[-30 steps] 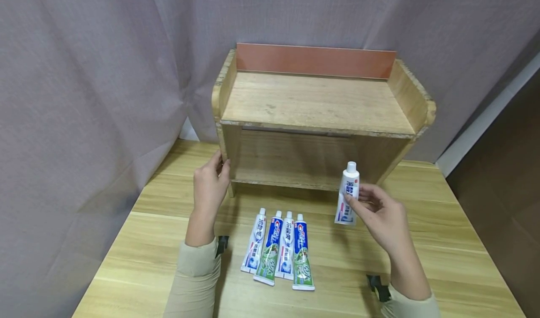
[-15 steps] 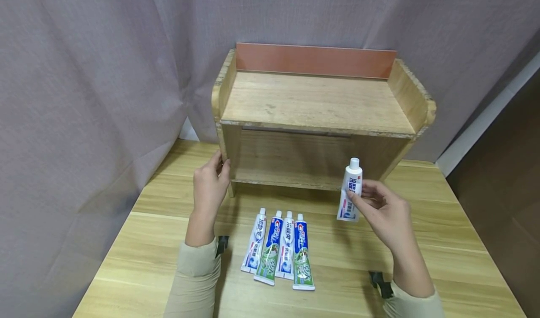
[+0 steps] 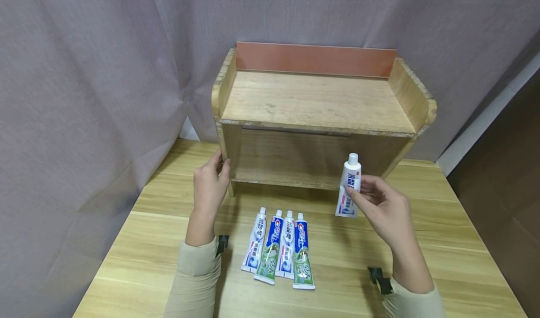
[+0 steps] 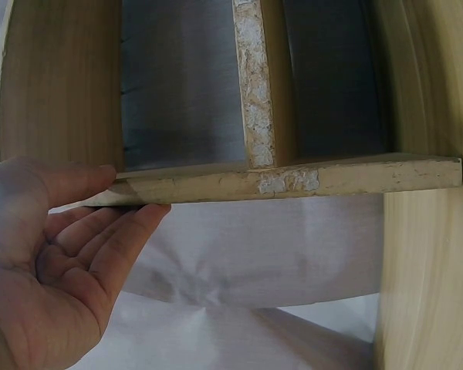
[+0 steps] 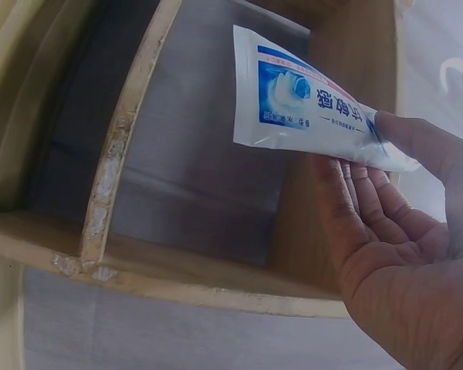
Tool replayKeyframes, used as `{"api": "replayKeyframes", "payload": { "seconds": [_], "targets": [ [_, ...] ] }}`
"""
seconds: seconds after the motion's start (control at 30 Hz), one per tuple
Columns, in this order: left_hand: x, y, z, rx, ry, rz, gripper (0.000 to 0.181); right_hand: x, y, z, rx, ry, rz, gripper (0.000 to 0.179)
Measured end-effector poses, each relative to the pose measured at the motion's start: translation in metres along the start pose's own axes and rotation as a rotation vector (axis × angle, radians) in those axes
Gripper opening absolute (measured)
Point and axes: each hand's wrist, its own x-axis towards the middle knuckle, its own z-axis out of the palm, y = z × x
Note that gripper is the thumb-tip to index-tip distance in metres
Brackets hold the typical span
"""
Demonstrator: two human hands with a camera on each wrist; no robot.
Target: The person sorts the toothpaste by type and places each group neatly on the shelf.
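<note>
Between thumb and fingers, my right hand [image 3: 386, 210] pinches a white toothpaste tube [image 3: 349, 186], cap up, in front of the shelf's right half. The right wrist view shows the flat end of that toothpaste tube [image 5: 293, 100] with blue print. My left hand [image 3: 211, 182] grips the left side board of the wooden shelf [image 3: 316, 102]; in the left wrist view the thumb lies on one face of the board [image 4: 216, 185] and the fingers on the other. Several more toothpaste tubes lie side by side on the table, among them a green-and-blue tube [image 3: 303, 257] and a white tube [image 3: 255, 243].
The wooden table [image 3: 139, 261] carries the shelf near its back edge. A grey cloth [image 3: 105, 74] hangs behind and to the left. A reddish-brown strip [image 3: 316, 59] stands along the top board's back. At the far right is a dark brown panel [image 3: 498, 182].
My right hand has lifted the white toothpaste tube slightly, moving a little up and to the right. The left hand and the tubes on the table stay put.
</note>
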Motion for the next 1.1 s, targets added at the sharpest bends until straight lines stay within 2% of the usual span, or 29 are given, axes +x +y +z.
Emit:
{"api": "replayKeyframes", "payload": {
  "seconds": [0.37, 0.6, 1.1],
  "targets": [
    [-0.001, 0.0, 0.0, 0.012, -0.012, -0.005, 0.033, 0.009, -0.004, -0.002, 0.021, 0.007, -0.067, 0.024],
    [0.0, 0.001, 0.0, 0.003, -0.014, -0.022, 0.033, 0.014, -0.009, -0.005, 0.034, 0.007, -0.06, 0.025],
    [0.0, -0.001, 0.0, 0.014, -0.006, 0.0, 0.032, 0.024, -0.016, -0.012, 0.013, 0.035, -0.069, 0.027]
  ]
}}
